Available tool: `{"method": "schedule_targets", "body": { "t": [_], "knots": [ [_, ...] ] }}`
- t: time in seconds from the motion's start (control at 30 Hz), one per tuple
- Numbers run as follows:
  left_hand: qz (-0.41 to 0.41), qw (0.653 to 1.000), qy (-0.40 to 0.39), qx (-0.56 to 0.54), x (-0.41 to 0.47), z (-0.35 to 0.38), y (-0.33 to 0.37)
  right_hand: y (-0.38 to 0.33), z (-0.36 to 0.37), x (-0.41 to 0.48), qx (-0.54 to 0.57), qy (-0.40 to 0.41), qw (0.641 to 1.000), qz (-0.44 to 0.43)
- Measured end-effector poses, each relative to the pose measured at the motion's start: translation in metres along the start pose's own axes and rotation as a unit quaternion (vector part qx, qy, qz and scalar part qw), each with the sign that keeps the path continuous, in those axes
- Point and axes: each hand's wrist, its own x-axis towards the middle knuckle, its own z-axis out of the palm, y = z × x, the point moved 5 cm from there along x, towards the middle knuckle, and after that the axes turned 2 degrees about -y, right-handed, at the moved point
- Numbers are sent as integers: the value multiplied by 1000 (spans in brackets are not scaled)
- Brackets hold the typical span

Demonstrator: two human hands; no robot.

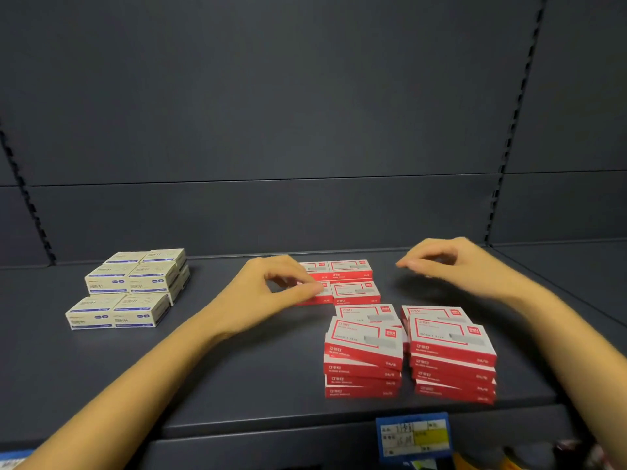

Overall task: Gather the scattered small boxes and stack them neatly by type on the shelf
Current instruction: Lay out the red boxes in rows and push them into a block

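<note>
Nearest me, a blue and yellow price label (414,435) hangs on the front edge of the dark shelf (237,385). Just past the edge stand two red-and-white piles side by side: the left red stack (363,354) and the right red stack (453,351), each showing four boxes, their edges slightly askew. Directly behind each one a lower red pile (366,313) (431,312) shows only its top; I cannot count its layers.

Farther in lie four red boxes (356,291) in a two-by-two square. My left hand (271,286) reaches to it from the left and pinches the near-left red box (324,298) between thumb and curled fingers. My right hand (451,262) hovers over bare shelf to the right of the square, blurred, its fingers loosely bent with the thumb close to the fingertips, and nothing in it.

Well apart on the far left sit the cream boxes (140,308): six tops in three rows of two, pressed together, the farther rows standing higher than the near one. Behind everything rises the grey back panel (305,113).
</note>
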Motion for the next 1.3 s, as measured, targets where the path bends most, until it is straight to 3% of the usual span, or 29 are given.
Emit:
{"method": "schedule_targets", "body": {
  "t": [0.17, 0.3, 0.5, 0.67, 0.83, 1.03, 1.3],
  "knots": [
    [26, 993, -117, -19, -26, 16, 29, -32, -17, -55, -17, -74, 996, -48],
    [21, 995, -101, -2, -28, 20, 33, -36, -15, -80, -106, -126, 986, -24],
    [45, 992, -121, 0, -28, 21, 37, -32, -13, -85, -176, -104, 979, -4],
    [60, 996, -50, 30, -22, -4, 30, -39, -16, -79, -166, -80, 983, -24],
    [-1, 998, 44, 52, -3, -23, -3, -43, -23, -53, -103, -29, 994, -25],
    [-56, 993, 44, 96, 11, -9, -46, -33, -5, -3, -96, -17, 995, -7],
    [-86, 990, 88, 64, 9, -9, -62, -8, 26, 40, -131, -65, 989, 24]
  ]
}}
